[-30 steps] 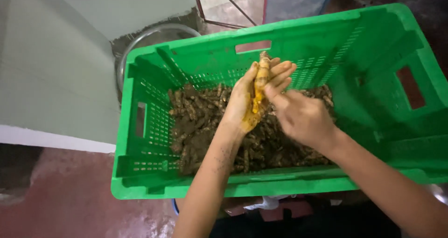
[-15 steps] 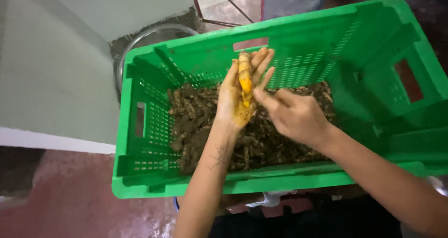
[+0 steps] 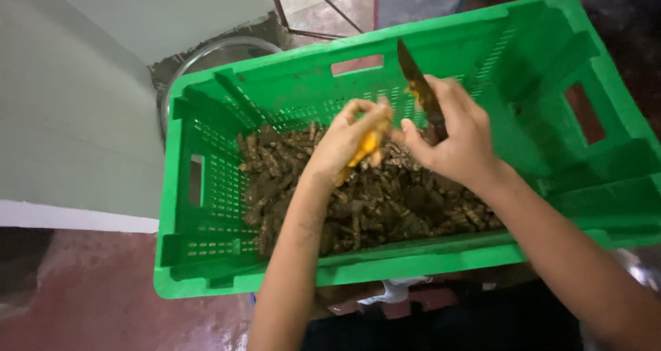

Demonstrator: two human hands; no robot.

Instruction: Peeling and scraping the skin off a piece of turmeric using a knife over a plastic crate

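Note:
My left hand [image 3: 344, 141] is closed around a peeled, yellow-orange root piece [image 3: 368, 144], held above a green plastic crate [image 3: 206, 254]. My right hand [image 3: 454, 134] grips a dark-bladed knife [image 3: 416, 82], its blade pointing up and away, just right of the root piece. The thumb of the right hand almost touches the left hand's fingers. Below both hands lies a heap of brown, muddy roots [image 3: 385, 206] covering the crate's floor.
A round metal basin [image 3: 206, 58] sits behind the crate's far left corner, beside a pale wall [image 3: 76, 103]. Reddish floor [image 3: 89, 296] shows at lower left. Thin metal legs [image 3: 303, 10] stand beyond the crate.
The left hand has curled shut around the root piece, which earlier stood upright along open fingers. The right hand has lifted away to the right and the knife blade now shows.

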